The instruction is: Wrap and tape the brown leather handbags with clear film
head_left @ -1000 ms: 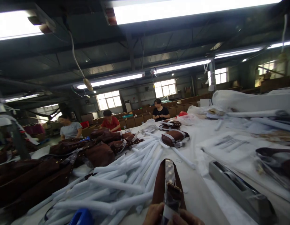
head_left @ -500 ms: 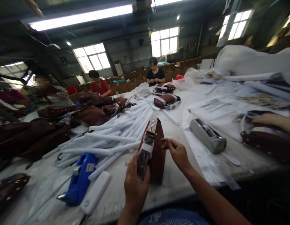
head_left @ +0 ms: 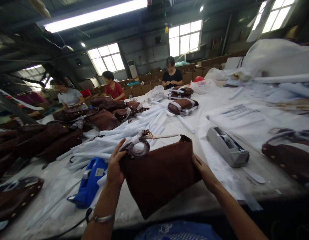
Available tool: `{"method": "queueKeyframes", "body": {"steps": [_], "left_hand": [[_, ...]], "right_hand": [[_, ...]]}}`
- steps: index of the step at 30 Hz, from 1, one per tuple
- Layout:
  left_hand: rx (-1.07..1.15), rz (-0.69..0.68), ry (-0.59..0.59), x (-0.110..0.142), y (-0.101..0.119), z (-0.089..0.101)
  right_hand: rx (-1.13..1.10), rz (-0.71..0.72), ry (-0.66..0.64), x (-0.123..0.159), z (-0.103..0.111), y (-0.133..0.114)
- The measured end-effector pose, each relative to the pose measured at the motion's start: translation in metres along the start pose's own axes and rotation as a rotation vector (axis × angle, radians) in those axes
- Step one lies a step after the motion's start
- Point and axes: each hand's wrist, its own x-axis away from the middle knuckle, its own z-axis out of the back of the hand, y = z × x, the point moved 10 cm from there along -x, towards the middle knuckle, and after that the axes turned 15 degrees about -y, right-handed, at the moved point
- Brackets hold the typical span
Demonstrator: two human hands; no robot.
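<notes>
A brown suede bag (head_left: 159,173) is held broadside above the white table's (head_left: 194,200) near edge. My left hand (head_left: 115,165) grips its left side, thumb by the coiled strap wrapped in clear plastic (head_left: 139,148). My right hand (head_left: 203,170) holds the bag's right edge, fingers tucked behind it. Both hands are closed on the bag.
A blue tape dispenser (head_left: 88,183) lies left of the bag, a grey one (head_left: 226,146) to the right. White paper rolls (head_left: 134,133) and heaps of brown bags (head_left: 44,140) cover the left half. Wrapped bags (head_left: 182,105) sit farther back. Three people work at the far side.
The bag has turned from edge-on to broadside and dropped lower. My right hand went from a free pinch beside it to gripping its right edge. The camera view tilted down from the ceiling.
</notes>
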Motion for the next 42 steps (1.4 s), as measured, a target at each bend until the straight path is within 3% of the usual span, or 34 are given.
{"method": "queueKeyframes", "body": {"steps": [4,7,11,16,19,21,23,26,30,33,38,42], "left_hand": [[-0.464,0.014,0.079,-0.035,-0.017,0.012],[-0.635,-0.051,0.061,-0.04,-0.027,0.004],[-0.599,0.055,-0.071,-0.02,-0.062,-0.004],[-0.639,0.117,-0.219,0.027,-0.103,-0.001],[-0.757,0.136,-0.241,0.051,-0.11,0.006],[-0.811,0.117,-0.232,0.064,-0.098,0.006],[-0.863,0.032,-0.269,0.073,-0.078,-0.007],[-1.065,-0.134,-0.482,0.088,-0.057,-0.053],[-1.449,-0.192,-0.693,0.091,-0.073,-0.101],[-1.585,-0.222,-0.723,0.078,-0.083,-0.114],[-1.672,-0.261,-0.783,0.069,-0.087,-0.129],[-1.701,-0.29,-0.86,0.071,-0.092,-0.138]], "right_hand": [[0.066,-0.234,0.149,0.043,0.045,0.016],[0.241,-0.221,0.247,0.063,0.064,0.002],[0.324,-0.063,0.121,0.06,0.038,-0.018],[0.571,0.06,-0.031,0.048,-0.003,-0.019],[0.681,0.102,-0.042,0.046,-0.006,-0.018],[0.749,0.115,-0.071,0.045,-0.005,-0.021],[0.841,0.139,-0.101,0.045,-0.006,-0.032],[1.027,0.258,-0.189,0.043,-0.026,-0.062],[1.189,0.399,-0.4,0.035,-0.071,-0.081],[1.216,0.398,-0.425,0.028,-0.079,-0.073],[1.274,0.327,-0.308,0.037,-0.062,-0.068],[1.328,0.276,-0.404,0.033,-0.067,-0.078]]}}
